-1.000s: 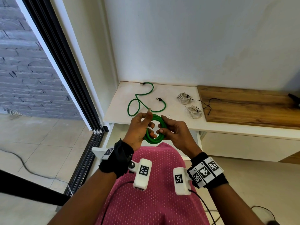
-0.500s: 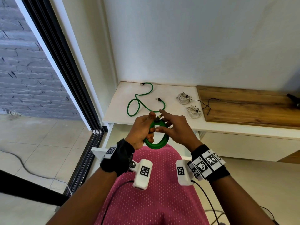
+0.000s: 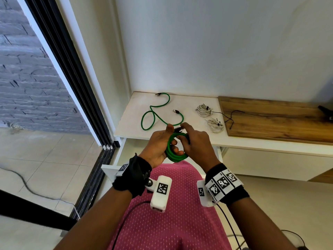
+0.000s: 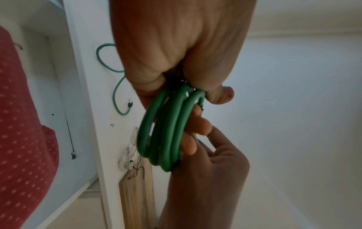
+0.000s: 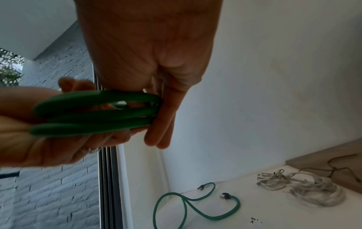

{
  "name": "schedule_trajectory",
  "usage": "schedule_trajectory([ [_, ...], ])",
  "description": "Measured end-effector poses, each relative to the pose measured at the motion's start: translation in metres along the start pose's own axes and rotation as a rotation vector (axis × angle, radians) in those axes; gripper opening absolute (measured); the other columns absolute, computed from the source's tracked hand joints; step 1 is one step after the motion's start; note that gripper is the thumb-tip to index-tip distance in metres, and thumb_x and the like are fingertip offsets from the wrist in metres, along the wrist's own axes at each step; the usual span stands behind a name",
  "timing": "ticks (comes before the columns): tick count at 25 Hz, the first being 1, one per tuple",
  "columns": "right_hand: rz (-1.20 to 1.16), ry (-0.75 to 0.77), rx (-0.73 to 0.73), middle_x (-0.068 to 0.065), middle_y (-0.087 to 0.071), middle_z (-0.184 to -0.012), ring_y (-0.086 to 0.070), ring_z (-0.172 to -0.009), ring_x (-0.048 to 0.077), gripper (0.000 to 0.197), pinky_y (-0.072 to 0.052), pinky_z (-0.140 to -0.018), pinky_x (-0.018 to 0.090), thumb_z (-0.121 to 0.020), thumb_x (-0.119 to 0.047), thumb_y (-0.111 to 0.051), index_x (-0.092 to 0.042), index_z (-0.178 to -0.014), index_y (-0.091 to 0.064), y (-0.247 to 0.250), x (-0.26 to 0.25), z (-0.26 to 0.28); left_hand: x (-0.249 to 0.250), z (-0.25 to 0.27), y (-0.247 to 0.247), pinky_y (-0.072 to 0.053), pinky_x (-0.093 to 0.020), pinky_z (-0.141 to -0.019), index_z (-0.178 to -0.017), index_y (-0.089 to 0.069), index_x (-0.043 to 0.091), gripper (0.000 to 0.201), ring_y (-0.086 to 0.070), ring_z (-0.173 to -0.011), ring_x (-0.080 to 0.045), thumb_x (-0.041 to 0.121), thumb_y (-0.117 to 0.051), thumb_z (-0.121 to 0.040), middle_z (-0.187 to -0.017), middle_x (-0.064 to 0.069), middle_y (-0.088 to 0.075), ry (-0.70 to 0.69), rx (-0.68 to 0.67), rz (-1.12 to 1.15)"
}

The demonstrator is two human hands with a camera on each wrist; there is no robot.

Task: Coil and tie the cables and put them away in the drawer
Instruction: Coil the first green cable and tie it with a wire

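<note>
A green cable coil [image 3: 175,152] of about three loops hangs between both hands over the open drawer [image 3: 126,152]. My left hand [image 3: 160,145] grips the coil's left side, fingers curled through the loops [image 4: 166,130]. My right hand [image 3: 192,141] holds the right side [image 5: 94,111] and pinches the cable's dark plug end at the top [image 3: 180,130]. A second green cable [image 3: 158,114] lies loose and uncoiled on the white cabinet top [image 3: 189,136]. Two white coiled cables [image 3: 203,110] [image 3: 215,125] lie to its right.
A thin black wire [image 3: 230,116] runs from the white bundles onto a wooden board [image 3: 273,121]. A wall corner and a sliding door frame [image 3: 72,83] stand at the left. A black cord [image 3: 21,179] crosses the floor tiles.
My right hand rose from the coil's lower side to its top and now pinches the plug end by my left thumb. The coil tilted a little.
</note>
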State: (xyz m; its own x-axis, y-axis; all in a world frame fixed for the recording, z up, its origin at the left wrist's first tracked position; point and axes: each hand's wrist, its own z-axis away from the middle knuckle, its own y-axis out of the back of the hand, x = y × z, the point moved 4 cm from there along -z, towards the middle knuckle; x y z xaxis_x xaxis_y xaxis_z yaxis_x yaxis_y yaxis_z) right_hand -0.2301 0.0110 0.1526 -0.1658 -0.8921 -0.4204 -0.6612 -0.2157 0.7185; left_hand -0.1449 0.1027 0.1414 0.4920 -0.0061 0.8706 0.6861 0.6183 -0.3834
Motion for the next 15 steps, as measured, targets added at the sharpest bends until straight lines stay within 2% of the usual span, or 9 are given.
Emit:
schedule_trajectory([
  [1,0.024,-0.027,-0.007,0.012,-0.066,-0.068,-0.061,-0.056,0.029,0.034,-0.037,-0.054,0.027,-0.088,-0.018,-0.065,-0.001,-0.116,-0.059,-0.001,0.001,0.002,0.000,0.000,0.000,-0.050,-0.026,-0.047,-0.086,-0.064,0.008,0.039,-0.041,-0.040,-0.013,0.044,-0.052,-0.092,-0.059,-0.006,-0.045,0.002,0.022,0.024],
  [3,0.001,-0.086,-0.056,0.012,-0.068,-0.088,-0.064,-0.072,0.026,0.034,-0.045,-0.058,0.029,-0.086,-0.026,-0.068,-0.004,-0.111,-0.060,0.001,0.006,0.003,0.000,-0.001,0.003,-0.039,-0.019,-0.039,-0.088,-0.059,0.002,0.044,-0.033,-0.038,-0.009,0.046,-0.053,-0.090,-0.057,-0.004,-0.043,0.001,0.070,0.023],
  [5,-0.159,-0.124,-0.136,0.008,-0.063,-0.107,-0.061,-0.091,0.019,0.037,-0.053,-0.066,0.028,-0.082,-0.033,-0.072,-0.006,-0.105,-0.062,0.008,0.011,-0.001,0.000,-0.002,0.006,-0.030,-0.016,-0.036,-0.089,-0.056,0.002,0.047,-0.029,-0.037,-0.009,0.048,-0.054,-0.089,-0.056,-0.003,-0.041,0.003,0.088,-0.031],
  [7,-0.349,-0.164,-0.206,0.004,-0.063,-0.112,-0.060,-0.098,0.013,0.033,-0.056,-0.073,0.025,-0.081,-0.030,-0.074,-0.009,-0.105,-0.065,0.015,0.016,-0.007,-0.001,-0.001,0.006,-0.027,-0.016,-0.037,-0.091,-0.056,0.004,0.042,-0.028,-0.038,-0.009,0.046,-0.052,-0.091,-0.055,-0.003,-0.040,0.023,0.074,-0.065],
  [10,-0.338,-0.097,-0.243,0.007,-0.072,-0.101,-0.065,-0.090,0.015,0.027,-0.053,-0.075,0.022,-0.084,-0.018,-0.071,-0.009,-0.110,-0.070,0.016,0.015,-0.010,-0.001,0.001,0.002,-0.033,-0.017,-0.037,-0.088,-0.057,0.006,0.040,-0.031,-0.038,-0.010,0.045,-0.049,-0.094,-0.056,-0.004,-0.044,0.035,0.033,-0.079],
  [13,-0.290,-0.170,-0.063,0.009,-0.074,-0.092,-0.064,-0.079,0.013,0.022,-0.051,-0.068,0.018,-0.079,-0.014,-0.075,-0.008,-0.101,-0.074,0.019,0.018,-0.009,0.000,0.000,0.001,-0.050,-0.026,-0.044,-0.095,-0.058,0.001,0.046,-0.046,-0.038,-0.014,0.046,-0.045,-0.095,-0.057,-0.008,-0.053,0.009,0.019,-0.057],
  [15,-0.302,-0.259,0.053,0.009,-0.074,-0.089,-0.061,-0.072,0.006,0.022,-0.054,-0.070,0.023,-0.078,-0.016,-0.077,-0.007,-0.099,-0.075,0.020,0.022,-0.007,0.000,0.000,0.002,-0.058,-0.034,-0.053,-0.101,-0.057,-0.002,0.046,-0.057,-0.043,-0.018,0.041,-0.044,-0.096,-0.059,-0.010,-0.060,-0.014,-0.003,-0.003],
])
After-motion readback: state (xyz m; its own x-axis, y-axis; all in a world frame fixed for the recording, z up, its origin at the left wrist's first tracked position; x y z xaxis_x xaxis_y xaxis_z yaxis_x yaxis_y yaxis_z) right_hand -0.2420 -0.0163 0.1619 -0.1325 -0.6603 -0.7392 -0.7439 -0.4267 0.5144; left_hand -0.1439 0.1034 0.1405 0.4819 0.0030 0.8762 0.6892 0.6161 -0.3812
